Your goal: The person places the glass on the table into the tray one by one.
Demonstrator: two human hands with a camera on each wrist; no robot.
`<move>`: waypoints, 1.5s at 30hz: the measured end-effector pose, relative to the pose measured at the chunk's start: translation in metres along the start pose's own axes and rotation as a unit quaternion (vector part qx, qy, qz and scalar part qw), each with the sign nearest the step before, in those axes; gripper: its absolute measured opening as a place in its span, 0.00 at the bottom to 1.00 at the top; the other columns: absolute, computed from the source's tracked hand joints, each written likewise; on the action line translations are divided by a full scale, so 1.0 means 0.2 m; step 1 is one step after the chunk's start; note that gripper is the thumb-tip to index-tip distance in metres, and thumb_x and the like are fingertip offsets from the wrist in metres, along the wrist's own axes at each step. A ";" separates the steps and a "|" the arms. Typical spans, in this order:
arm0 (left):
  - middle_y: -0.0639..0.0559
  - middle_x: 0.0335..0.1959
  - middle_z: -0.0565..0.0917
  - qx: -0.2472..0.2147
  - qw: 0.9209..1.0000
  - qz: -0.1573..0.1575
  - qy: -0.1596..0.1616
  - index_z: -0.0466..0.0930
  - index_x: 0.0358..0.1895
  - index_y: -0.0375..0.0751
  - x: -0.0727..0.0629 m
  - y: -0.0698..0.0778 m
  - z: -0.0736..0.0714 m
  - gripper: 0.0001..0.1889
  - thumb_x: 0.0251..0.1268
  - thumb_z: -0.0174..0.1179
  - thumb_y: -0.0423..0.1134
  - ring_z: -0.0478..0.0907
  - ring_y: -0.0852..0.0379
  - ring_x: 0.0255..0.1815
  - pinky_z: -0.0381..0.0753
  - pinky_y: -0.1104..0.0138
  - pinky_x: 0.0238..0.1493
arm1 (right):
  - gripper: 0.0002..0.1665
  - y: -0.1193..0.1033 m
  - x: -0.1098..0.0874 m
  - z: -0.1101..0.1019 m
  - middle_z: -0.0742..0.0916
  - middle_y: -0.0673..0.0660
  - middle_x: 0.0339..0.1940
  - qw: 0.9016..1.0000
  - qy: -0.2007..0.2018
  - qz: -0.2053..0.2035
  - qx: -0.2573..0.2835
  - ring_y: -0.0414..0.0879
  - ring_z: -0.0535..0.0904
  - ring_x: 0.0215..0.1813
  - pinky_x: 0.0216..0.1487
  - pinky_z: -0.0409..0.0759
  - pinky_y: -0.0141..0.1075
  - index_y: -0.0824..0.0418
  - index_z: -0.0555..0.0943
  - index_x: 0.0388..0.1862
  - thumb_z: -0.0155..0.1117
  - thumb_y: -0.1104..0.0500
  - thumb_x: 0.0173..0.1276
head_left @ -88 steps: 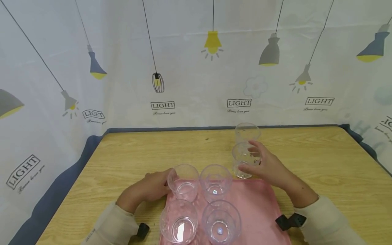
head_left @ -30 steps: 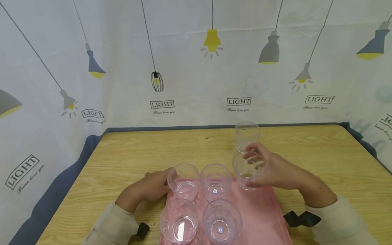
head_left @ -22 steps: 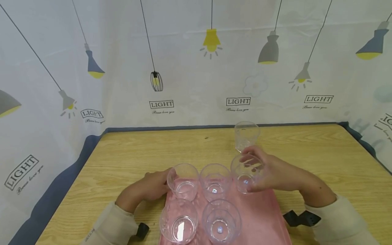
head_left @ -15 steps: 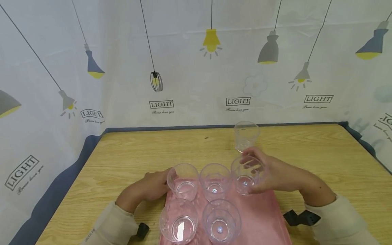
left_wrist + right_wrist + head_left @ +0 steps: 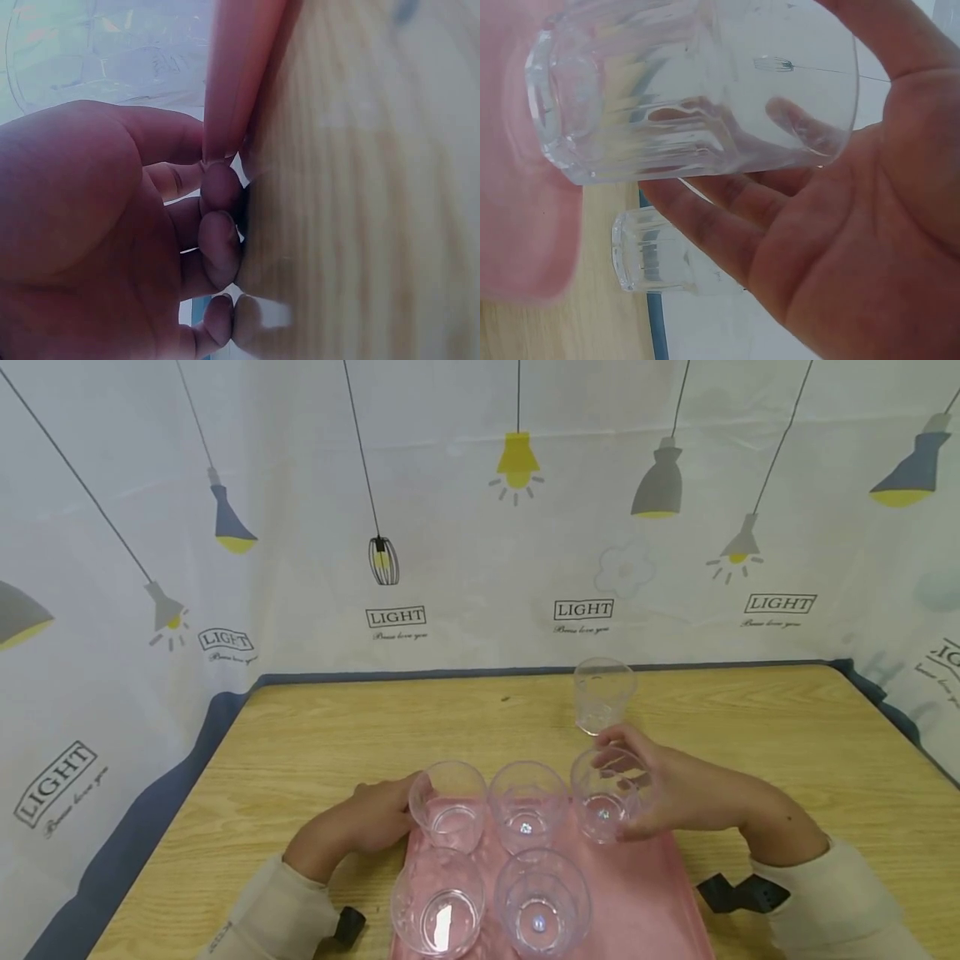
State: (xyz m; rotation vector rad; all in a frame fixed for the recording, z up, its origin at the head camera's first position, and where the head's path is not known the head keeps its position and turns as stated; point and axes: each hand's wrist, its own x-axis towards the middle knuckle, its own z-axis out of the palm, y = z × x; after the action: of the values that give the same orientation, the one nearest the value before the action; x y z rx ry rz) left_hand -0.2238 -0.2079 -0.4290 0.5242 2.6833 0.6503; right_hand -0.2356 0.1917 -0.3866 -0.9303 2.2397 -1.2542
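In the head view, my right hand curls its fingers and thumb round a clear plastic cup at the far right of the pink tray. That cup stands upright, its base at the tray surface in the right wrist view, where the palm shows beside it. My left hand grips the tray's far left corner, with curled fingertips at the tray edge in the left wrist view. Several more clear cups stand on the tray, including a far left cup and a near right cup.
Another clear cup stands on the wooden table behind the right hand. A white cloth wall printed with lamps encloses the table's back and sides. Black clips sit by the sleeves.
My right hand has taken hold of a cup behind the tray and brought it nearer, onto the tray's far right. Just now it shifted slightly nearer and right. The left hand stays put.
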 end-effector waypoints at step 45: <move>0.53 0.55 0.85 -0.020 1.000 0.017 0.007 0.75 0.48 0.58 0.01 -0.01 0.01 0.08 0.77 0.50 0.53 0.79 0.44 0.63 0.50 0.22 0.63 | 0.38 0.00 0.11 -0.16 0.69 0.69 0.73 0.953 0.257 0.065 -0.146 0.68 0.65 0.71 0.66 0.70 0.63 0.66 0.63 0.74 0.64 0.51 0.73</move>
State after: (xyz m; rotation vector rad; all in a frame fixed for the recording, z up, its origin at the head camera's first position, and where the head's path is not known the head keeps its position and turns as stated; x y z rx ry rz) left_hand -0.2251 -0.2085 -0.4322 0.5570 2.6737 0.7167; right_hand -0.2711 0.1943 -0.3699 -0.5763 2.9006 -1.2308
